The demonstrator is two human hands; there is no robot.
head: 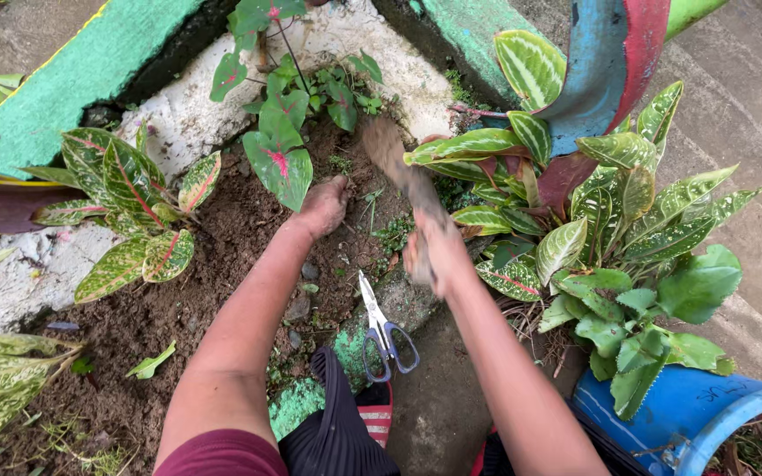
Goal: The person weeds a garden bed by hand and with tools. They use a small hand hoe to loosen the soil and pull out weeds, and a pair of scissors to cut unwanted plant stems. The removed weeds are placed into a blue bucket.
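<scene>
My left hand [324, 206] rests fingers-down on the dark soil [213, 264] of a garden bed, just below a red-veined green plant [280, 132]. It is soiled and I cannot tell whether it grips anything. My right hand [434, 251] is closed around the handle of a soil-caked digging tool [399, 163], blurred by motion, whose tip points up toward the plants. A pair of scissors [383, 330] with dark handles lies open-bladed on the bed's edge between my forearms.
Variegated leafy plants stand at the left [130, 198] and right [593, 229]. A blue container [690, 414] sits at lower right. The bed has a green and white painted concrete rim [63, 97]. Concrete steps [751, 106] lie at the right.
</scene>
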